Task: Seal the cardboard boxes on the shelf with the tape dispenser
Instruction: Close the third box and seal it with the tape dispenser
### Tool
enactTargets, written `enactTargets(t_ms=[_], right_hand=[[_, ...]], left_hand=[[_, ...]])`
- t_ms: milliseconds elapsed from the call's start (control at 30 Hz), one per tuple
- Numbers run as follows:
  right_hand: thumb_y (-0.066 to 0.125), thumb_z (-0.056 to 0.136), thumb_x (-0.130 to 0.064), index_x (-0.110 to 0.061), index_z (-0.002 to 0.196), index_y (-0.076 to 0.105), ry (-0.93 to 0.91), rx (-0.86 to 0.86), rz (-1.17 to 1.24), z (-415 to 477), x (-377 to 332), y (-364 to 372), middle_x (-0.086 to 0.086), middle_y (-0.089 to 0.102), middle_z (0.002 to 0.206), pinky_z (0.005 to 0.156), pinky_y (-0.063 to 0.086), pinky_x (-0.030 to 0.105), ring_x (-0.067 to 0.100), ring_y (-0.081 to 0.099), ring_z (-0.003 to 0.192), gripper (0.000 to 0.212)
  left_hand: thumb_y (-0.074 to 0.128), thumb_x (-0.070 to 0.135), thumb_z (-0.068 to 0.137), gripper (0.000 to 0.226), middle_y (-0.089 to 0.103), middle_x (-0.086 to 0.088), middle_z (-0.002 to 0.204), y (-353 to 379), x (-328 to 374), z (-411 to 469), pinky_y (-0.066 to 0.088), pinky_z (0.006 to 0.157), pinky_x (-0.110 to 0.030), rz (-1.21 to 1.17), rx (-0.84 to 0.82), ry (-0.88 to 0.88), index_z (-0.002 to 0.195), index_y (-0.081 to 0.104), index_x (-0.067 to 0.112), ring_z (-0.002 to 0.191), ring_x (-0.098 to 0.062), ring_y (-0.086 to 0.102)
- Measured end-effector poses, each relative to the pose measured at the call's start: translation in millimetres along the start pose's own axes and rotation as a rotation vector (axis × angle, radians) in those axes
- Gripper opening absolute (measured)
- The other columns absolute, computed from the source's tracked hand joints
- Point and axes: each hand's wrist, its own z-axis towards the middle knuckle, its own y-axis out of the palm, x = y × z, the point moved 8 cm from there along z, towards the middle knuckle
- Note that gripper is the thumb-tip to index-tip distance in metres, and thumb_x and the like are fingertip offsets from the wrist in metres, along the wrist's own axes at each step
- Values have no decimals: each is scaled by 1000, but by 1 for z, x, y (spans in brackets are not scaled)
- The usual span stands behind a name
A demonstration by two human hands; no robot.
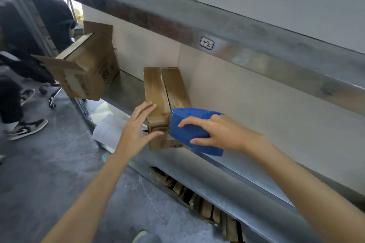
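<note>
The box (164, 85) is lying on the shelf (122, 89), its seam running away from the person. At its near end the right hand (217, 132) is gripping the tape dispenser (189, 122); the left hand (138, 124), fingers spread, is bracing its left corner.

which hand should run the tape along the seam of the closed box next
Right. The right hand grips the blue tape dispenser, its front at the near end of the closed box, by the seam. The left hand lies flat on the box's left corner, better for steadying.

Tape dispenser (190, 121) against closed box (158, 87)
</note>
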Motion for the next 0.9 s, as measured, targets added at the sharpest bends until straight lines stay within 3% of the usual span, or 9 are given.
enactTargets(t_ms=[133,233,300,400,533,600,900], right_hand=[[52,98,-46,-52,132,38,-5,-20,25,-1,8,4,0,33,55,68,45,36,11,37,56,37],[53,97,-47,-51,131,41,-44,-20,83,-1,12,5,-1,41,55,59,32,25,3,43,63,36],[54,97,-46,-50,130,42,-75,-32,109,-1,13,5,-12,48,62,55,28,22,3,44,64,35],[57,96,-45,-50,129,46,-96,-25,142,-2,19,2,2,35,52,56,35,22,14,40,55,35],[58,95,-47,-52,128,47,-123,-16,132,-3,28,0,-2,41,57,54,32,17,15,41,54,36],[57,95,-49,-53,128,45,-125,-8,117,-4,34,-1,3,34,52,52,31,18,17,39,53,36],[58,93,-52,-58,128,45,-55,6,94,-25,66,-4,5,33,51,50,33,20,17,37,50,38]], left_hand=[[86,28,73,78,45,6,149,4,2,2,48,106,-48,-50,41,7,142,52,16,143,-11,38],[86,29,72,77,47,7,146,2,-2,1,51,103,-47,-55,44,-3,141,54,17,141,-7,39],[85,31,71,76,47,10,145,1,-2,0,51,103,-42,-51,48,-12,140,54,18,140,-2,38],[84,34,71,75,48,10,145,0,-3,1,50,103,-38,-49,46,-20,139,55,19,140,-2,38],[84,33,72,74,48,11,143,1,-4,3,52,102,-40,-57,29,-30,138,56,19,140,-4,39],[85,32,72,74,47,14,143,1,-3,4,51,103,-39,-56,23,-38,139,56,20,140,-5,39],[87,26,71,73,43,26,138,4,1,9,47,102,-19,-39,16,-36,137,57,19,136,0,42]])
